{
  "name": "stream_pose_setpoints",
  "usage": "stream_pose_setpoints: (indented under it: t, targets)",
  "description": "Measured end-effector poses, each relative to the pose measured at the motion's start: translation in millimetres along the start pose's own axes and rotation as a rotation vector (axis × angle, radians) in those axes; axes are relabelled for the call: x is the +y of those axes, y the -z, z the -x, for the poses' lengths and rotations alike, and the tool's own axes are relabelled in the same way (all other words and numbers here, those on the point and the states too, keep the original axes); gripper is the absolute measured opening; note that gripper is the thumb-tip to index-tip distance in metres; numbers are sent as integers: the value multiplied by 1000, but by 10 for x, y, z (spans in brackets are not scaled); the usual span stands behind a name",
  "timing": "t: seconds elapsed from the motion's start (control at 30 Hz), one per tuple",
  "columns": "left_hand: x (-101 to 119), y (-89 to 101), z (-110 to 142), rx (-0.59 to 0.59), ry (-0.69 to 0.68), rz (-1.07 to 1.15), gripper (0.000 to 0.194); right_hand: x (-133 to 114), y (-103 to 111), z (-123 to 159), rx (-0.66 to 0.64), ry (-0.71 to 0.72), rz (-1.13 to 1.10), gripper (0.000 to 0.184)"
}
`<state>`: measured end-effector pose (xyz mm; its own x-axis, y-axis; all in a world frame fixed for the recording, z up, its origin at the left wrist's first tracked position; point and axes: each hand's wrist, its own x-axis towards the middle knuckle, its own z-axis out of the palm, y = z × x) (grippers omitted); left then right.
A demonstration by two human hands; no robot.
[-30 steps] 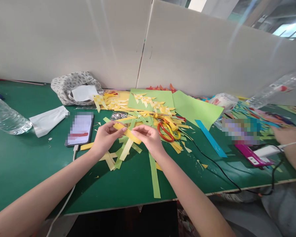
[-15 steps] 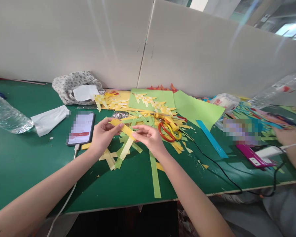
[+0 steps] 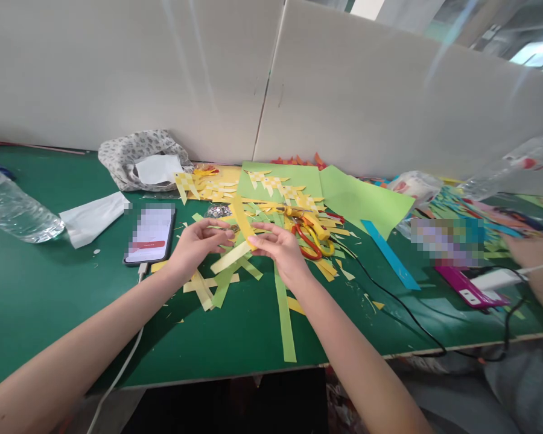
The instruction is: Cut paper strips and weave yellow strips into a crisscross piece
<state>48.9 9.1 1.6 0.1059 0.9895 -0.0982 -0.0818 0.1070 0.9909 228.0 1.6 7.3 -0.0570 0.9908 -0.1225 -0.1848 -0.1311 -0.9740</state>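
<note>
My right hand (image 3: 283, 252) pinches a yellow paper strip (image 3: 241, 218) and a pale yellow paper strip (image 3: 230, 257) where the two meet. The yellow one points up and away, while the pale one slants down to the left. Just left of them is my left hand (image 3: 198, 246), its fingers curved and apart with nothing between them. Beneath both hands lies a pile of green and yellow paper strips (image 3: 226, 286). Scissors with red and yellow handles (image 3: 314, 244) rest right of the pile. Behind it, woven yellow-and-white paper fish (image 3: 271, 182) lie on green paper sheets (image 3: 362, 196).
A phone (image 3: 150, 235) on a white cable and a water bottle (image 3: 20, 208) are on the left, near a patterned cloth bag (image 3: 140, 157). To the right are a blue strip (image 3: 389, 253), a black cable and a pink power strip (image 3: 470, 290), beside another person's arm (image 3: 536, 265).
My left hand has let go of the yellow strip. The strip has swung from slanting leftward to pointing more upward, in my right hand. The pale strip has tilted flatter.
</note>
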Motion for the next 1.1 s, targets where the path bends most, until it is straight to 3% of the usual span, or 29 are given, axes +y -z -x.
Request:
stream_pose_setpoints:
  t: [0.13, 0.23, 0.33, 0.43, 0.57, 0.73, 0.9, 1.1]
  targets:
    - [27, 37, -23, 58, 1, 97, 34, 8, 2, -8, -6, -31, -11, 38]
    - [39, 11, 15, -87, 44, 50, 37, 43, 14, -38, 66, 31, -59, 37]
    - [36, -1, 30, -177, 81, -8, 36, 62, 22, -48, 50, 53, -23, 40]
    - [53, 40, -4, -137, 109, 43, 35, 43, 17, -24, -32, -2, 30, 41]
    - [101, 110, -59, -59, 148, 112, 39, 5, -10, 28, -143, -59, 68, 28]
    - [59, 58, -51, 6, 135, 246, 39, 29, -39, 31, -77, -37, 53, 27]
    - [-45, -36, 14, -136, 113, 34, 30, 80, -49, -6, -27, 2, 42, 33]
    - [-53, 7, 11, -151, -13, -81, 23, 122, -30, -26, 28, 56, 118, 31]
